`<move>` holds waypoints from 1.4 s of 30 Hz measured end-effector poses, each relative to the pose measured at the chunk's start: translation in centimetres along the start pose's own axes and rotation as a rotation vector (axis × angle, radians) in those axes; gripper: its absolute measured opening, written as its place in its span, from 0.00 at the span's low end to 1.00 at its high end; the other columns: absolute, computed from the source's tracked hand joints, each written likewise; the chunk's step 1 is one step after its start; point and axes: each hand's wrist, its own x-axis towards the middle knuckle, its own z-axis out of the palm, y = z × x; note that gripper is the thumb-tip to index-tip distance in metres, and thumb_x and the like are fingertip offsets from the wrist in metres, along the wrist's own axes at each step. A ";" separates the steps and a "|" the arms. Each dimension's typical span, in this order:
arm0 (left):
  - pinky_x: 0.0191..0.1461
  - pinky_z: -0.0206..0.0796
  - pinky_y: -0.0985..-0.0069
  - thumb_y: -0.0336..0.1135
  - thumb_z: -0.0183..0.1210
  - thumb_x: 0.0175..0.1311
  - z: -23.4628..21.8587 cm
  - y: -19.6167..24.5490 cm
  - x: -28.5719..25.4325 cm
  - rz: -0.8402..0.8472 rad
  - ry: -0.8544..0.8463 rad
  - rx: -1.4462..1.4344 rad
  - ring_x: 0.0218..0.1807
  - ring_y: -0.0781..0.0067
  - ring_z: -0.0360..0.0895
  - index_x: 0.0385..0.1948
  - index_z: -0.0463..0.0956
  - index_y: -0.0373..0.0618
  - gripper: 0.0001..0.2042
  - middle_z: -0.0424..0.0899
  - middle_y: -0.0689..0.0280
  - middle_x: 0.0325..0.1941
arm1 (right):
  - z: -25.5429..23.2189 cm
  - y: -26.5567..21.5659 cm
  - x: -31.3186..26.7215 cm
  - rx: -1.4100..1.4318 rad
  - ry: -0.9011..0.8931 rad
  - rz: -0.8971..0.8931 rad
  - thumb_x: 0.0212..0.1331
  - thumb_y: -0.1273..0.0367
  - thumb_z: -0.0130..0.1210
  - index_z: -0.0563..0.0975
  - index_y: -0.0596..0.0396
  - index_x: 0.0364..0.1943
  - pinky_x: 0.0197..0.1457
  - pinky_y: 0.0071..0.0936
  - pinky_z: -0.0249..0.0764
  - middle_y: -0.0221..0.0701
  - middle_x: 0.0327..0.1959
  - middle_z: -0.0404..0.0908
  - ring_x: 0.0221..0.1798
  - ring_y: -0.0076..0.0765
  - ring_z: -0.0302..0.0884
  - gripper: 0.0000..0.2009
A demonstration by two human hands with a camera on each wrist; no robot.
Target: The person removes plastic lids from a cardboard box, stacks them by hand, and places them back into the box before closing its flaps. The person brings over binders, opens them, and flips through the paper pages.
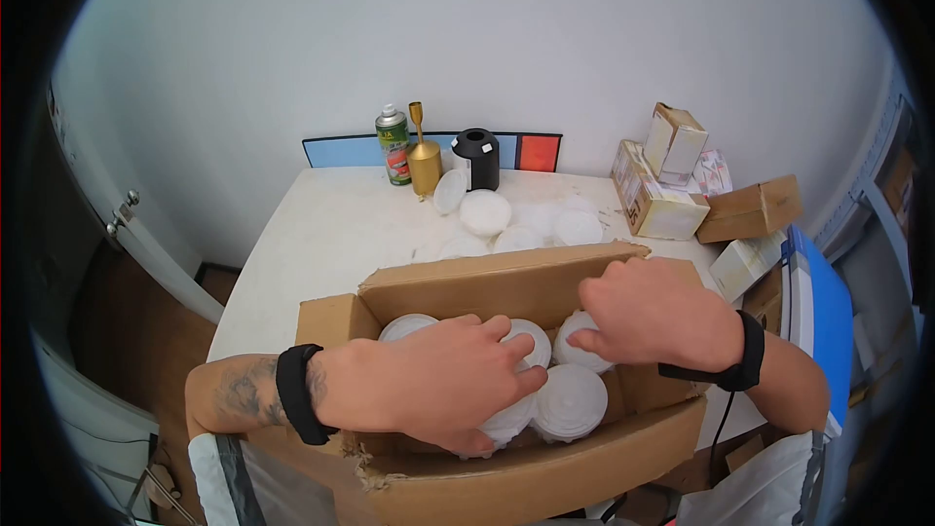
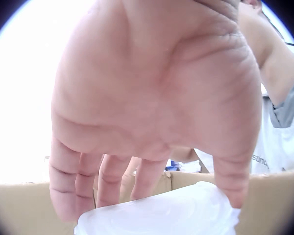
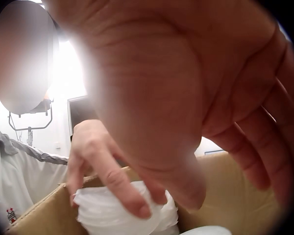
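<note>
My left hand (image 1: 438,380) reaches down into an open cardboard box (image 1: 545,468) and grips a stack of round white plastic lids (image 1: 510,423). In the left wrist view, thumb and fingers span the sides of the stack (image 2: 161,213). Layered edges of the same stack (image 3: 108,213) show in the right wrist view under the left fingers. My right hand (image 1: 657,312) hovers over the box's right part, fingers loosely bent, nothing between them. Its thumb overlaps another round white stack (image 1: 577,356). Similar stacks (image 1: 573,401) stand beside these in the box.
More white lids (image 1: 485,212) lie on the white table (image 1: 292,244) behind the box. A spray can (image 1: 393,146), a gold bottle-shaped holder (image 1: 426,168) and a black container (image 1: 477,161) stand at the back. Small cartons (image 1: 662,200) are piled at the right.
</note>
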 end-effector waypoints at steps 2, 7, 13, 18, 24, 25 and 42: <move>0.52 0.73 0.61 0.48 0.73 0.54 -1.1 -0.5 0.1 -0.022 -0.062 -0.001 0.49 0.54 0.76 0.61 0.71 0.42 0.34 0.75 0.57 0.50 | 0.6 -0.8 -0.9 0.059 -0.298 -0.073 0.60 0.49 0.64 0.81 0.65 0.36 0.43 0.47 0.82 0.47 0.30 0.86 0.37 0.59 0.86 0.26; 0.55 0.73 0.59 0.45 0.71 0.54 -2.7 -1.4 -0.4 -0.086 0.046 -0.140 0.52 0.48 0.77 0.62 0.69 0.39 0.35 0.76 0.54 0.50 | 1.2 -0.2 -0.3 0.415 -0.393 -0.238 0.63 0.47 0.63 0.70 0.65 0.58 0.52 0.42 0.82 0.51 0.46 0.84 0.48 0.52 0.86 0.35; 0.55 0.73 0.59 0.44 0.71 0.51 -5.7 -2.0 -1.0 -0.143 0.192 -0.142 0.53 0.47 0.78 0.61 0.68 0.36 0.36 0.77 0.50 0.52 | 2.5 -0.1 1.2 1.253 -0.284 -0.416 0.62 0.57 0.68 0.53 0.63 0.74 0.56 0.34 0.81 0.46 0.60 0.78 0.53 0.38 0.84 0.44; 0.53 0.73 0.57 0.45 0.70 0.49 -7.0 -4.6 -0.8 -0.200 0.332 -0.160 0.51 0.44 0.78 0.62 0.68 0.34 0.38 0.78 0.49 0.51 | 1.4 0.4 1.2 1.459 -0.185 -0.212 0.62 0.65 0.67 0.52 0.60 0.75 0.47 0.30 0.83 0.40 0.52 0.81 0.44 0.30 0.85 0.43; 0.62 0.71 0.59 0.51 0.67 0.55 -7.2 -10.4 1.9 -0.342 0.479 -0.089 0.60 0.45 0.77 0.66 0.67 0.34 0.40 0.78 0.47 0.58 | 0.9 3.7 3.9 1.372 0.044 0.032 0.62 0.61 0.67 0.49 0.63 0.75 0.38 0.29 0.86 0.42 0.45 0.83 0.34 0.32 0.85 0.45; 0.64 0.70 0.59 0.54 0.68 0.56 -6.8 -11.2 2.3 -0.394 0.494 -0.067 0.62 0.45 0.76 0.68 0.65 0.35 0.42 0.76 0.47 0.60 | 0.6 4.2 4.2 1.314 0.053 0.180 0.63 0.60 0.67 0.50 0.64 0.74 0.36 0.28 0.85 0.41 0.42 0.82 0.32 0.32 0.84 0.45; 0.48 0.70 0.72 0.43 0.75 0.51 0.7 -1.1 0.1 -0.226 0.136 0.383 0.50 0.65 0.75 0.45 0.74 0.44 0.24 0.74 0.64 0.45 | 5.4 -2.5 -1.0 0.033 -0.271 -0.271 0.51 0.50 0.73 0.69 0.66 0.60 0.42 0.39 0.84 0.51 0.46 0.81 0.45 0.52 0.86 0.41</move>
